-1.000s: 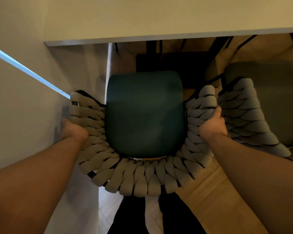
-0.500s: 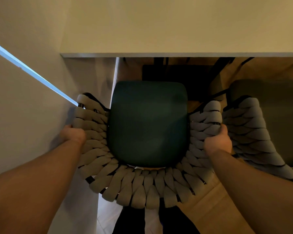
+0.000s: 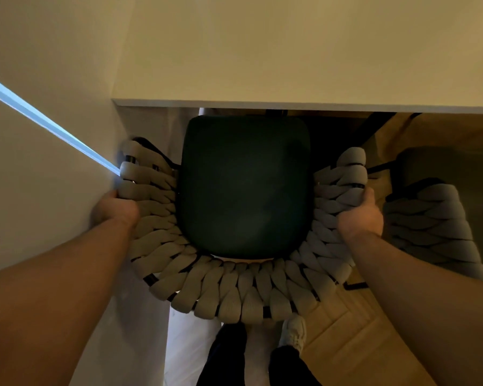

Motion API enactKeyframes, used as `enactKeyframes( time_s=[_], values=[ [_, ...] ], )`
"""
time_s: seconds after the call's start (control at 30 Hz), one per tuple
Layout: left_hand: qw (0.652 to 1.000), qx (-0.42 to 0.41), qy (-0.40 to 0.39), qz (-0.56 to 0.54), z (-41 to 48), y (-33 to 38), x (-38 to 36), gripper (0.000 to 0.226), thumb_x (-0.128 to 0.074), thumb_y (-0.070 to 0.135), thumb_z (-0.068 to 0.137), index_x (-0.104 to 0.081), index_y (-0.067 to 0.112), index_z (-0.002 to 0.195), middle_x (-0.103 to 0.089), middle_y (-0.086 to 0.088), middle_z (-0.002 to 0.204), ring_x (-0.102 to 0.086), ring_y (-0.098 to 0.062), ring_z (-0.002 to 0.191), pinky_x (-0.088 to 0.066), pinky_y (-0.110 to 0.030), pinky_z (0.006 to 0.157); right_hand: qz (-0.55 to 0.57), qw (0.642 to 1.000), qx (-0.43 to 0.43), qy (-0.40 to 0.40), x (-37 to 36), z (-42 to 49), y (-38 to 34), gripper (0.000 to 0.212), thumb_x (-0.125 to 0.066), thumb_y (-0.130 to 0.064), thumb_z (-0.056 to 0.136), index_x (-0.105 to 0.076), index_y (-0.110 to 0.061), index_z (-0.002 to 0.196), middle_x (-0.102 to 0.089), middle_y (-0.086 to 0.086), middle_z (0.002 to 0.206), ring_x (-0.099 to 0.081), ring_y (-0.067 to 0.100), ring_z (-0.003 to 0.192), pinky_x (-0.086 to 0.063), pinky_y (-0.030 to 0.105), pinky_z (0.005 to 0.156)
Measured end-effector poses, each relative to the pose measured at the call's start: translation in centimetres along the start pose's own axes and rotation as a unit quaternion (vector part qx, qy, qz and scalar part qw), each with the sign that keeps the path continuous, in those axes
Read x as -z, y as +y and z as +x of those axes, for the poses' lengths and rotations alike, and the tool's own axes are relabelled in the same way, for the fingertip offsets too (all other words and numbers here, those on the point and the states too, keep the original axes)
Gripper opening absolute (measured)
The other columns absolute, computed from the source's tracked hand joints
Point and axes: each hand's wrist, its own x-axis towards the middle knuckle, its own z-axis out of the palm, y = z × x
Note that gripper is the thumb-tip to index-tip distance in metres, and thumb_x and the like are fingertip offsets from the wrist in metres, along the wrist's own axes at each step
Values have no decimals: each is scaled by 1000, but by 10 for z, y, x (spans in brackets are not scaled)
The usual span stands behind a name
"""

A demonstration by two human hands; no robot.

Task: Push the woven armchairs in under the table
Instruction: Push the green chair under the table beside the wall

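Woven grey straps sit in both fists: left hand (image 3: 115, 208) and right hand (image 3: 360, 215) grip the armchair (image 3: 234, 296) by its armrests. Ahead of them, its dark green cushion (image 3: 246, 185) now meets the table (image 3: 290, 51) edge, closer than before. A second woven armchair (image 3: 430, 227) stands just right of the right hand, and a wall (image 3: 39, 162) crowds the left.

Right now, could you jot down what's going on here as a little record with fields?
armchair: woven, held by both arms
left hand: grips its left arm
right hand: grips its right arm
cushion: dark green, front edge about at the table rim
second armchair: to the right, untouched
wall: close on the left
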Motion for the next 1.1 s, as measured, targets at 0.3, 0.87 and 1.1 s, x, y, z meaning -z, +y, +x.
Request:
enactKeyframes(
  time_s=[0.3,0.87,1.1],
  values=[
    [968,-121,-67,208,3,-6,2,75,-73,16,87,-37,2,151,-46,-28,150,-44,-48,138,-39,-52,114,-162,985,53,-30,-26,1,-27,103,-69,-31,95,3,-15,167,-11,27,168,-17,47,153,-26,58,123],
    [624,-411,-368,553,-106,-83,-14,46,-68,48,89,-62,32,131,-68,1,115,-64,-17,97,-56,-34,93,-469,717,419,-299,-71,-152,5,52,-48,-27,100,-45,-45,148,-68,0,120,-64,26,105,-48,36,87],
    [625,-415,-342,566,-92,-76,-10,40,-66,42,93,-63,29,130,-65,1,106,-61,-16,88,-54,-32,88,-457,735,422,-271,-79,-158,-13,41,-48,-23,103,-54,-38,141,-65,1,128,-63,24,113,-41,36,83]
  ],
)
